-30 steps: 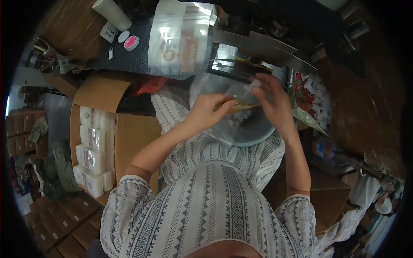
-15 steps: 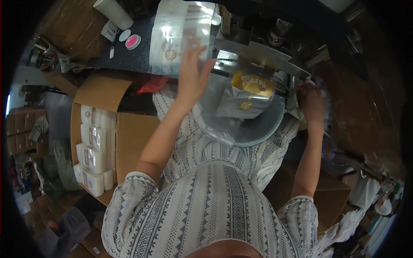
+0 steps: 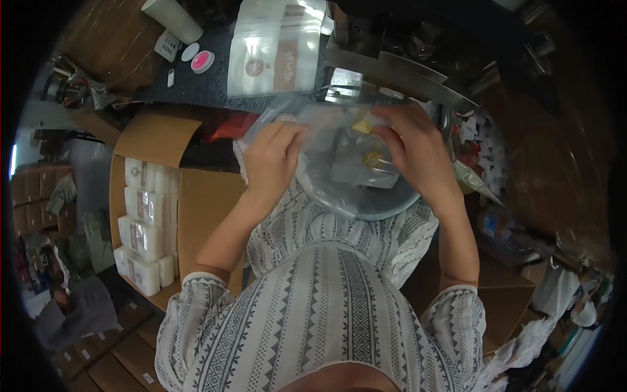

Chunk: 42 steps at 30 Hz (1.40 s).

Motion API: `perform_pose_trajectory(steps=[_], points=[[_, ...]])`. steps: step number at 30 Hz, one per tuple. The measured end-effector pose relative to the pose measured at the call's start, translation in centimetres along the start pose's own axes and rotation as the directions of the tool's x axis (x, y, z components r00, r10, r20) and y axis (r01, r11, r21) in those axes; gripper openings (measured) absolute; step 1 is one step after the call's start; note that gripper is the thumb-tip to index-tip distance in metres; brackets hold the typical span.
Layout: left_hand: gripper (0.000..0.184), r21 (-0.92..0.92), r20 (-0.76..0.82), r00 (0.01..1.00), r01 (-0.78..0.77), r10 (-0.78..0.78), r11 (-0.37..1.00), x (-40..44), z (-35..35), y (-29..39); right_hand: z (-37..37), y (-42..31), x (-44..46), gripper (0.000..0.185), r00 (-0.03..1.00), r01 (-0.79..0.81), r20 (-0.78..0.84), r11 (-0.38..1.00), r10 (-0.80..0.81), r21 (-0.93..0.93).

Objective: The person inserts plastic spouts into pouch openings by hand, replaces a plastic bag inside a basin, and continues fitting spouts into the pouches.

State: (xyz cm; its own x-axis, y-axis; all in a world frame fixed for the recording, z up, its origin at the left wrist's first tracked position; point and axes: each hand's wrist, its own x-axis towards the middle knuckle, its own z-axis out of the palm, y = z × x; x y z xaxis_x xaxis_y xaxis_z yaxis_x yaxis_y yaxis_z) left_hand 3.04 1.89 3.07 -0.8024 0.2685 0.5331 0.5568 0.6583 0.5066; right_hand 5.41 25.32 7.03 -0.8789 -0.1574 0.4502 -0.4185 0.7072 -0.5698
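Observation:
A clear plastic bag (image 3: 323, 124), blurred and see-through, stretches between my hands over a grey round basin (image 3: 326, 202) near my lap. My left hand (image 3: 271, 157) is closed on the bag's left side. On the other side, the curled fingers of my right hand (image 3: 418, 157) appear to pinch the bag's right edge; its fingertips are partly hidden. Behind and below them lies a silver pouch (image 3: 356, 173) with a gold emblem in the basin. My right hand and the bag cover much of the pouch; a yellow patch (image 3: 361, 126) shows beside the fingers.
A stack of printed clear bags (image 3: 274, 59) lies on the dark table. Left of it are a pink round tin (image 3: 202, 62) and a white cup (image 3: 173, 19). A metal machine (image 3: 398, 68) stands behind the basin. An open carton (image 3: 209, 215) holds packed white bundles (image 3: 140, 238).
My left hand has come down off the stack with a clear bag. My right hand has moved left from the pile at right to the bag. The silver pouch now sits lower, partly covered.

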Motion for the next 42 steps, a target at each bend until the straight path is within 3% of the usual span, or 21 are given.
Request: perform_pose_trajectory(steps=[3, 5, 7, 9, 10, 12, 14, 16, 18, 19, 20, 21, 22, 24, 27, 29, 32, 36, 38, 40, 42], points=[[0.011, -0.157, 0.223, 0.975, 0.018, 0.018, 0.987, -0.7, 0.7, 0.7, 0.1, -0.2, 0.2, 0.025, 0.986, 0.115, 0.116, 0.990, -0.124, 0.080], [0.012, -0.251, 0.320, 0.947, 0.064, 0.021, 0.966, -0.6, 2.3, 0.8, -0.2, 0.4, -0.3, 0.023, 0.941, -0.281, 0.250, 0.938, 0.227, 0.203], [0.014, -0.342, 0.415, 0.909, 0.113, 0.041, 0.933, -0.1, 4.4, 0.9, -0.3, 1.5, -0.7, 0.023, 0.941, -0.330, 0.154, 0.918, 0.302, 0.221], [0.023, -0.406, 0.708, 0.660, 0.671, -0.251, 0.621, 1.0, 6.6, 1.0, -1.2, 2.4, -1.3, 0.023, 0.927, -0.374, 0.055, 0.895, 0.372, 0.242], [0.023, -0.407, 0.709, 0.660, 0.671, -0.249, 0.619, 1.9, 7.6, 1.0, -1.9, 2.7, -1.8, 0.024, 0.927, -0.372, 0.008, 0.920, 0.374, 0.127], [0.028, -0.535, 0.740, 0.611, 0.788, -0.281, 0.305, 3.5, 9.2, 0.9, -3.2, 3.0, -2.8, 0.025, 0.928, -0.372, -0.034, 0.928, 0.372, 0.011], [0.030, -0.536, 0.750, 0.578, 0.816, -0.323, 0.217, 4.2, 9.5, 1.4, -4.9, 3.1, -3.4, 0.035, 0.844, -0.512, 0.056, 0.832, 0.534, -0.212], [0.031, -0.533, 0.760, 0.539, 0.837, -0.363, 0.126, 5.0, 8.9, 1.8, -5.5, 7.2, -3.9, 0.033, 0.891, -0.441, -0.069, 0.822, 0.448, -0.361], [0.035, -0.332, 0.754, 0.568, 0.763, -0.330, 0.555, 5.3, 7.1, 1.5, -4.9, 10.4, -5.8, 0.031, 0.923, -0.383, -0.173, 0.777, 0.344, -0.500], [0.035, -0.334, 0.752, 0.573, 0.757, -0.326, 0.561, 5.7, 6.7, -0.2, -4.5, 11.8, -6.7, 0.027, 0.916, -0.400, -0.171, 0.784, 0.364, -0.475], [0.037, -0.327, 0.334, 0.893, 0.409, -0.300, 0.852, 6.4, 6.6, -3.2, -4.4, 12.6, -6.6, 0.023, 0.911, -0.410, -0.168, 0.792, 0.375, -0.452], [0.041, -0.093, -0.116, 0.991, 0.058, -0.069, 0.994, 6.0, 6.5, -5.4, -4.6, 12.4, -6.2, 0.023, 0.913, -0.407, -0.165, 0.794, 0.373, -0.452], [0.041, -0.092, -0.105, 0.992, 0.067, -0.077, 0.993, 4.4, 6.6, -6.6, -4.8, 11.4, -5.9, 0.021, 0.871, -0.480, -0.120, 0.775, 0.476, -0.411], [0.041, 0.576, 0.070, 0.985, -0.167, 0.155, 0.800, 2.7, 6.4, -7.8, -5.5, 9.5, -4.7, 0.020, 0.827, -0.540, -0.072, 0.754, 0.557, -0.375], [0.033, 0.291, 0.152, 0.988, -0.022, -0.024, 0.957, 0.9, 3.8, -7.2, -5.8, 5.9, -4.3, 0.020, 0.791, -0.590, -0.129, 0.692, 0.598, -0.417], [0.022, 0.254, 0.079, 0.995, 0.032, -0.054, 0.967, 0.4, 2.8, -7.5, -5.5, 4.2, -3.8, 0.020, 0.820, -0.565, -0.074, 0.824, 0.567, 0.053], [0.012, 0.132, -0.003, 0.987, 0.159, -0.159, 0.979, 0.5, 0.5, -3.6, -2.7, 0.3, -1.3, 0.022, 0.901, -0.433, 0.069, 0.878, 0.428, 0.207], [0.008, 0.065, -0.072, 0.997, -0.035, 0.040, 0.997, 0.6, 0.0, -1.0, 0.6, 0.0, -0.1, 0.027, 0.984, -0.177, -0.010, 0.984, 0.178, 0.022], [0.009, -0.013, -0.070, 0.994, -0.091, 0.090, 0.996, 0.1, 0.1, -0.2, 0.7, 0.0, 0.1, 0.031, 0.994, 0.090, 0.061, 0.996, -0.088, -0.028], [0.010, -0.186, 0.281, 0.959, 0.025, 0.028, 0.982, -0.4, 0.5, 0.5, 0.0, -0.2, 0.0, 0.032, 0.992, -0.017, 0.129, 0.996, 0.006, 0.086], [0.013, -0.268, 0.367, 0.930, 0.086, 0.019, 0.960, -0.5, 2.1, 0.9, -0.5, 0.3, -0.3, 0.033, 0.974, -0.132, 0.208, 0.973, 0.091, 0.190]])
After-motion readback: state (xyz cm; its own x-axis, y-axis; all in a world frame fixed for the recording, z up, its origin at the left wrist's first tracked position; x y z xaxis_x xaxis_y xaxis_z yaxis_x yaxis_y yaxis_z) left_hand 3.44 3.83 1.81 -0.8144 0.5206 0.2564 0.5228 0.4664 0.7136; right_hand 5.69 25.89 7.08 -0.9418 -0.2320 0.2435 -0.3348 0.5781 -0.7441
